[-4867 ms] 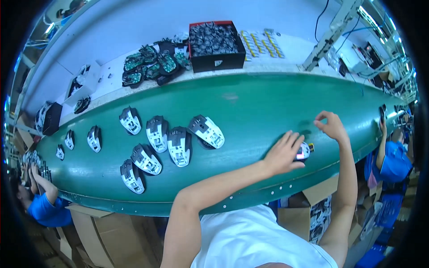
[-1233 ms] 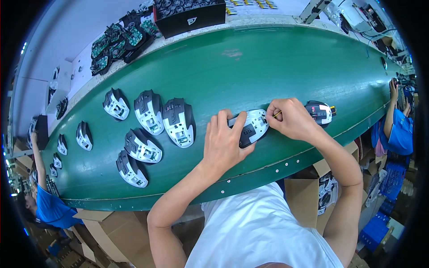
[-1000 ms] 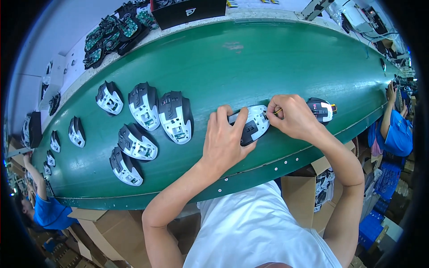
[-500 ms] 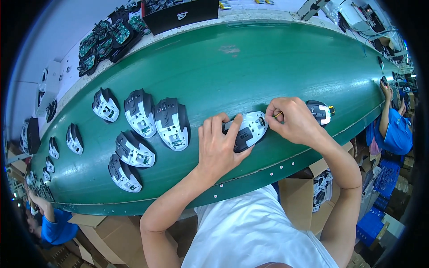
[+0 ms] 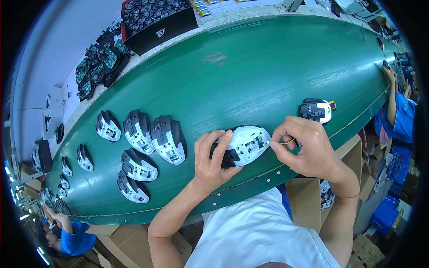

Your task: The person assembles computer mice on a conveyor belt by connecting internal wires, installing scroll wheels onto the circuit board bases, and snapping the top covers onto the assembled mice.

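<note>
A black and white computer mouse point(image 5: 251, 142) lies on the green conveyor belt point(image 5: 214, 85), with bits of circuit board showing through openings in its white shell. My left hand point(image 5: 208, 157) grips its dark end, thumb and fingers on opposite sides. At the white end, my right hand point(image 5: 313, 147) pinches a thin yellow and dark wire point(image 5: 288, 141). The wire's pale tip is at the mouse's edge; whether it is plugged in cannot be made out. Just beyond my right hand sits another mouse point(image 5: 316, 110) with a yellow wire loop sticking out.
Several similar mice point(image 5: 167, 140) lie to the left on the belt. Along the far ledge stand a black box of small dark parts point(image 5: 158, 33) and a heap of green circuit boards point(image 5: 100, 62). Cardboard boxes point(image 5: 129, 243) are below the near edge. Blue-shirted people point(image 5: 400, 109) work at both ends.
The view has shifted. The held mouse shows more of its white shell, and my right hand's fingers have spread, leaving the wire and its pale tip in sight at the mouse's edge.
</note>
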### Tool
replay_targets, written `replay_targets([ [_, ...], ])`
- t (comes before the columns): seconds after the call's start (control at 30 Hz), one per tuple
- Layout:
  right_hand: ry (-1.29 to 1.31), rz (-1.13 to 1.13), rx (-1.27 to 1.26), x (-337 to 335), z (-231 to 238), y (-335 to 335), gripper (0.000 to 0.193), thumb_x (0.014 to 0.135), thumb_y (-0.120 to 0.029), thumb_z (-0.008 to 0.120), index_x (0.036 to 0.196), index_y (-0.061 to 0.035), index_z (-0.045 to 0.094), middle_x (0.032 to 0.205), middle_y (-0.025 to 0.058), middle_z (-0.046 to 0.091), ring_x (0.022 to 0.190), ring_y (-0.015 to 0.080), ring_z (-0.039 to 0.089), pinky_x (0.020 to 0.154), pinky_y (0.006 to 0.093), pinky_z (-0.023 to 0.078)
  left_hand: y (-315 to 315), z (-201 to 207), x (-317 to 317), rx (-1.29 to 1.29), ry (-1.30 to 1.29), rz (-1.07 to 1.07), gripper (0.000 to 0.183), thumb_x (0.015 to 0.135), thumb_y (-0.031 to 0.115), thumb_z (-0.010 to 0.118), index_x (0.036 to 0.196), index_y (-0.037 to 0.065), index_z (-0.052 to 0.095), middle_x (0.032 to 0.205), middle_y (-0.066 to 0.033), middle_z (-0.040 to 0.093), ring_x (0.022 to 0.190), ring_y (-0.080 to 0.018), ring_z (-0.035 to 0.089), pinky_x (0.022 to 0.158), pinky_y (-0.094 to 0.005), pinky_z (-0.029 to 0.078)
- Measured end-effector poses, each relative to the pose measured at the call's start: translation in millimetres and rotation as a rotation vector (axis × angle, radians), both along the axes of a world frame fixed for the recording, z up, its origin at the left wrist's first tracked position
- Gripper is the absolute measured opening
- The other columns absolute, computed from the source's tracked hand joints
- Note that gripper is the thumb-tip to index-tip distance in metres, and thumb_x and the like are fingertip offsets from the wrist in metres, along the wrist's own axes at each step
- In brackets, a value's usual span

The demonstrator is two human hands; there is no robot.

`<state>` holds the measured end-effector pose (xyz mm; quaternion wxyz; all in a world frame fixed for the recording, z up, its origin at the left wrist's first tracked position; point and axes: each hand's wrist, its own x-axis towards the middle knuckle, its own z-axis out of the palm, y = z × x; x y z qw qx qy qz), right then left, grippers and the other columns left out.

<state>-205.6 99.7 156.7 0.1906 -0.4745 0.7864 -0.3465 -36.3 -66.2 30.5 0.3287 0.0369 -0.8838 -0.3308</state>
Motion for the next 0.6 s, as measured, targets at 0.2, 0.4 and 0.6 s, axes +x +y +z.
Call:
replay_targets([
  [0.2,0.023,0.013,0.008,3.2,-5.7,-2.8,0.011,0.079,0.000,0.074,0.084,-0.0019,0.065,0.077,0.0092,0.065,0.060,0.0199,0.062,0.053,0.0321,0.048,1.2,2.5,4.5,0.010,-0.036,-0.018,0.084,0.055,0.015,0.091,0.133,0.002,0.062,0.121,-0.0167,0.058,0.105,-0.0359,0.058,0.089,-0.0456,0.050],
  [0.4,-0.109,-0.057,0.198,0.1,-37.7,-11.7,0.007,0.080,-0.003,0.072,0.083,0.0016,0.067,0.077,0.0144,0.068,0.063,0.0256,0.064,0.060,0.0364,0.052,5.4,11.2,5.0,0.026,-0.217,0.013,0.074,0.057,0.013,0.090,0.127,0.003,0.066,0.116,-0.0154,0.057,0.093,-0.0318,0.054,0.078,-0.0408,0.049],
  [0.6,-0.028,-0.047,0.271,4.8,-54.9,-20.3,0.007,0.079,-0.003,0.071,0.083,0.0024,0.068,0.078,0.0180,0.069,0.066,0.0298,0.068,0.062,0.0394,0.054,5.8,3.8,10.0,0.060,-0.221,0.019,0.071,0.060,0.019,0.091,0.126,0.003,0.068,0.114,-0.0132,0.057,0.088,-0.0281,0.052,0.074,-0.0378,0.049],
])
